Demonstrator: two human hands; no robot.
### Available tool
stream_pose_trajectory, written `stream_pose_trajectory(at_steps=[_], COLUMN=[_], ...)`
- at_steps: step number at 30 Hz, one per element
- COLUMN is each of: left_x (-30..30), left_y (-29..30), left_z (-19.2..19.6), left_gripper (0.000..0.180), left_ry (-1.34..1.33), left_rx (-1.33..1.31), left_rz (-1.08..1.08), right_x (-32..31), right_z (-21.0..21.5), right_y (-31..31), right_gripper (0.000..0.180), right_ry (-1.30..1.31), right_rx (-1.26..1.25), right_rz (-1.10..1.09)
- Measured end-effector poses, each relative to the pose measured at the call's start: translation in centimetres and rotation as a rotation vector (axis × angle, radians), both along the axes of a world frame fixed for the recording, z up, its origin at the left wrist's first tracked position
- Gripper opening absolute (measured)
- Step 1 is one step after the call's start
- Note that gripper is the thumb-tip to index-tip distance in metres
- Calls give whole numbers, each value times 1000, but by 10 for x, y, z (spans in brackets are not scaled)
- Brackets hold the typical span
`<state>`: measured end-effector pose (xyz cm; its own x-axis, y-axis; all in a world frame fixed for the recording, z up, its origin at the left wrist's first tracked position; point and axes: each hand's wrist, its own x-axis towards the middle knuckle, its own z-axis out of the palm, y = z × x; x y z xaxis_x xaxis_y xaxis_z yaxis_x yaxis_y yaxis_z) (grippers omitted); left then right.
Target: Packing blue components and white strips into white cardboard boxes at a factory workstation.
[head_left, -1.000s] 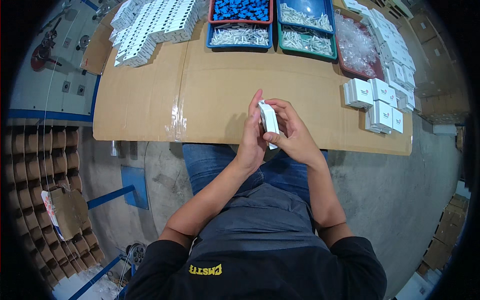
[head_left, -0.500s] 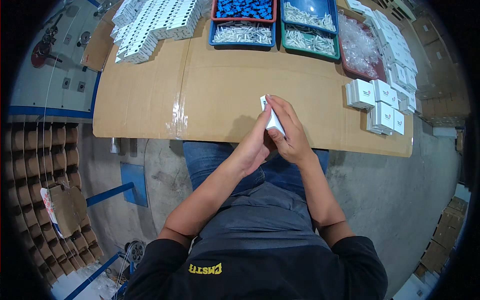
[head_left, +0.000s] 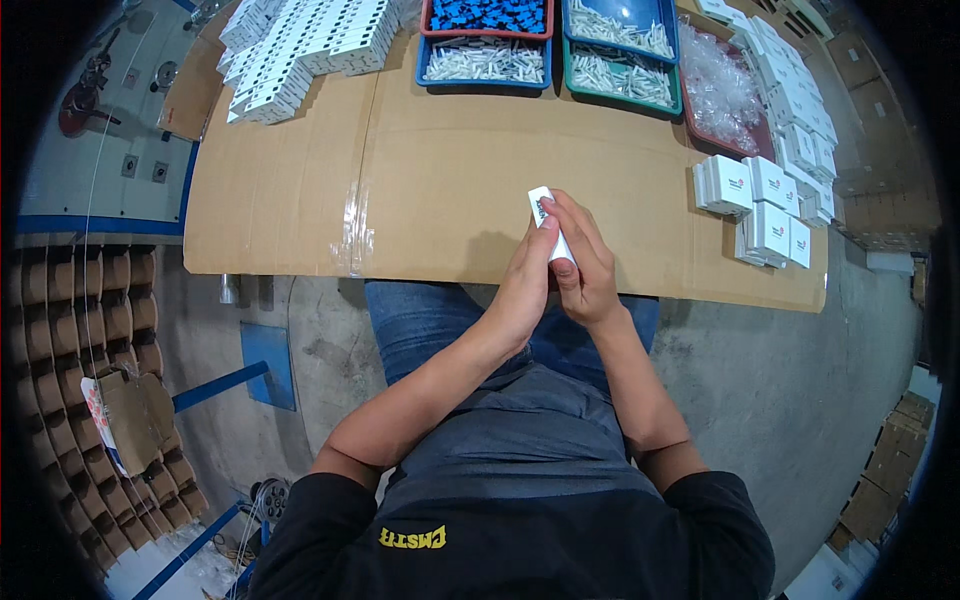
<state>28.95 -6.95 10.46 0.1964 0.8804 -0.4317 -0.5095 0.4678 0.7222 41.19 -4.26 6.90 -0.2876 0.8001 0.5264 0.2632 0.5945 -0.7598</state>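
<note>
Over the near edge of the table, a small white box-shaped piece (head_left: pixel 541 198) with dark marks on one narrow side is clasped between my palms. My left hand (head_left: pixel 526 278) closes on it from the left, its thumb along the narrow side. From the right, my right hand (head_left: pixel 590 258) wraps round it with the fingers pressed together. Most of the piece's broad faces are covered by my hands. Several similar white pieces (head_left: pixel 769 232) stand in short stacks on the table to the right.
Brown cardboard (head_left: pixel 280 190) covers the table. Many white pieces (head_left: pixel 320 45) are lined up at the far left. At the back are a red tray (head_left: pixel 548 30) of blue parts, a blue tray (head_left: pixel 430 88) and a green tray (head_left: pixel 625 100) of white parts, and clear plastic bags (head_left: pixel 720 95).
The white piece has turned slightly, so more of its marked narrow side shows. My left hand has shifted a little to the right and turned more upright.
</note>
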Motion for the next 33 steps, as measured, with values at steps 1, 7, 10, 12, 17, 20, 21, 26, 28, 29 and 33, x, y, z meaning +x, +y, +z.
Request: stream_pose_trajectory(at_steps=[1, 7, 10, 12, 17, 20, 21, 26, 28, 29, 33], left_x=[0, 2, 2, 0, 3, 3, 3, 5, 5, 5, 2], left_y=[-1, -3, -3, -2, -4, -4, -4, -4, -5, -5, -7], left_z=[-2, -19, -13, -8, -28, -23, -19, -17, -21, -25, -25], left_gripper=[54, 56, 58, 59, 60, 60, 59, 58, 57, 56, 54], left_ry=[0, 56, 70, 36, 101, 96, 89, 69, 66, 69, -87], left_rx=[-2, 31, 0, -21, 21, 7, -12, -2, 7, 10, -41], left_rz=[1, 39, 67, 46, 93, 97, 90, 123, 148, 160, 147], right_x=[-1, -5, -8, -9, -13, -13, -13, -14, -15, -16, -12], right_z=[-1, -4, -6, -7, -7, -10, -10, -16, -17, -16, -4], right_y=[0, 0, 1, 1, 0, 1, 0, 0, 0, -1, 3], right_gripper=[71, 68, 66, 63, 63, 63, 63, 60, 60, 60, 59], right_ry=[4, 32, 49, 55, 75, 83, 82, 92, 123, 154, 122], right_rx=[12, 4, -1, 4, -13, -25, -26, -21, -61, -100, -76], right_rz=[1, 7, 1, -5, 4, 7, 7, 8, 6, 4, 25])
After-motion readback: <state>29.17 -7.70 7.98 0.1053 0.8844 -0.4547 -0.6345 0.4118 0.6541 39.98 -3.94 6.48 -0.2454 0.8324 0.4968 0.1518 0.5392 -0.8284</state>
